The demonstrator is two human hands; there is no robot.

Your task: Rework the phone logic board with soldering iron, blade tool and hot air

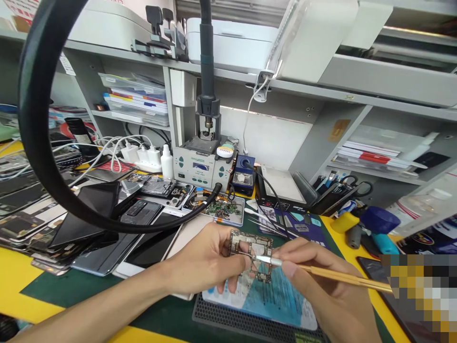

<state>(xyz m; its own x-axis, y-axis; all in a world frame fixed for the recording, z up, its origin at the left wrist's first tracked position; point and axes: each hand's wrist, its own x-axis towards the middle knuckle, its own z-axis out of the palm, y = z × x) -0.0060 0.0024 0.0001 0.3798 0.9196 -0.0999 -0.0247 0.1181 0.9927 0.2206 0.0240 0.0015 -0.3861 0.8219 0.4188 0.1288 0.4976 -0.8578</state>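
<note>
My left hand (210, 259) pinches a small phone circuit board (263, 275) by its left side, thumb on the front face. The board has a frame-like outline with openings, and it is held up above a blue and white sheet (274, 305). In my right hand (321, 281) is a gold-handled craft knife (335, 275), gripped like a pen near its silver collar. Its pale pointed tip lies at the middle of the board, close to my left thumb. Whether the tip presses on the board I cannot tell. The right fingertips are beside the board's right edge.
A hot air station (198, 166) stands behind, its thick black hose (35, 119) looping across the left foreground. Phones (135, 233) and screens are piled at left. A tray of small boards (228, 209), tweezers (271, 227) and a heating plate (282, 186) lie beyond my hands.
</note>
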